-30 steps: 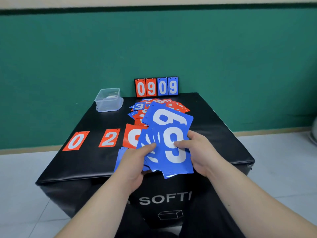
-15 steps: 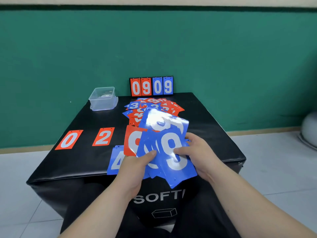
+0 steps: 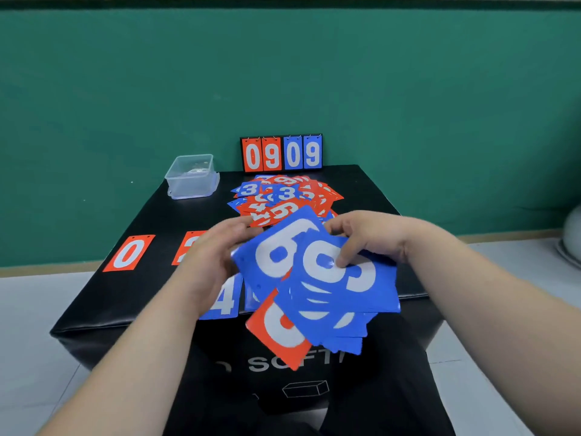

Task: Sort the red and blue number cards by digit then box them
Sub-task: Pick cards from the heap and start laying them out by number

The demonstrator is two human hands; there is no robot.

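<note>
Both hands hold a fanned stack of blue 9 cards (image 3: 317, 278) above the near edge of the black table (image 3: 361, 190). My left hand (image 3: 210, 259) grips the stack's left side. My right hand (image 3: 371, 237) pinches the top card, thumb on its face. A red card (image 3: 276, 332) sticks out under the stack. Flat on the table lie a red 0 card (image 3: 129, 253), a red 2 card (image 3: 185, 250) partly hidden by my left hand, and a blue 4 card (image 3: 224, 302). A mixed pile of red and blue cards (image 3: 283, 196) sits further back.
A clear plastic box (image 3: 191, 177) stands at the table's back left. A scoreboard stand reading 0909 (image 3: 281, 152) is at the back edge against the green wall. Pale floor surrounds the table; a grey rounded object (image 3: 572, 240) is at the far right.
Both hands lifted and turned the blue stack, fanning it out to the right. The red card that lay under the stack now hangs below it. The camera view shifted a little.
</note>
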